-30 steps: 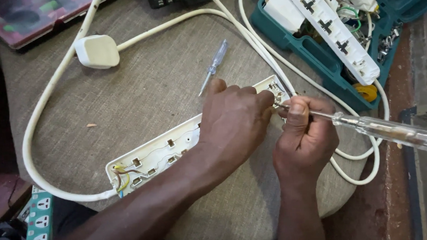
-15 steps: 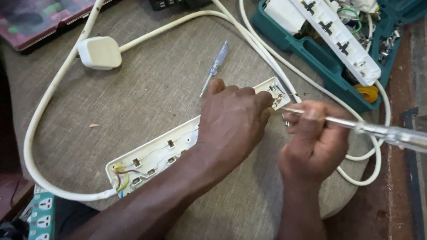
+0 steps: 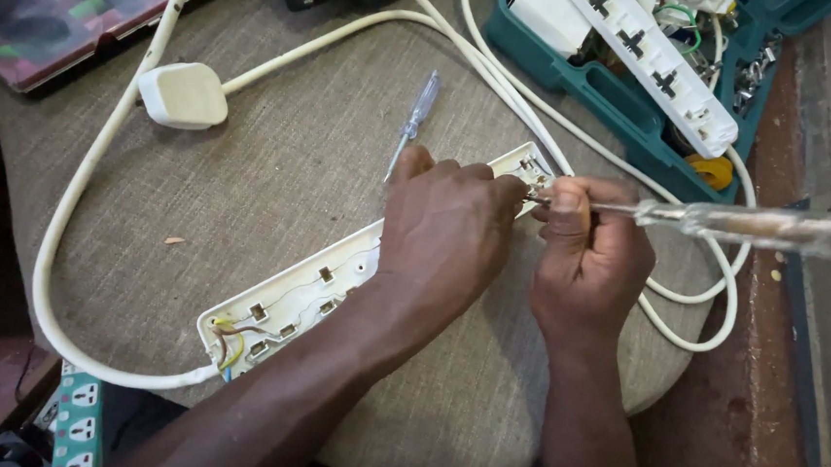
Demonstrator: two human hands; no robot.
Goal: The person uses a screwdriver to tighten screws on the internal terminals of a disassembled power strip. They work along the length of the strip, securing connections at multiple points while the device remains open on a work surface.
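While the left hand [image 3: 449, 226] presses the opened socket strip [image 3: 294, 305] at mid-frame, the right hand [image 3: 587, 251] grips a screwdriver [image 3: 727, 224], tip at the strip's right end; seemingly terminal-tightening, needing steady alignment.

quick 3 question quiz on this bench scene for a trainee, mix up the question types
1. True or false: the left hand rests on the opened white power strip base.
2. Which tool does the right hand hold? A) pliers B) clear-handled screwdriver C) knife
3. Fill in: the small spare screwdriver lies on the cloth between the white ____ and the teal toolbox.

Key: 1 true. 2 B; its tip points at the strip's end by the left fingers. 3 plug.
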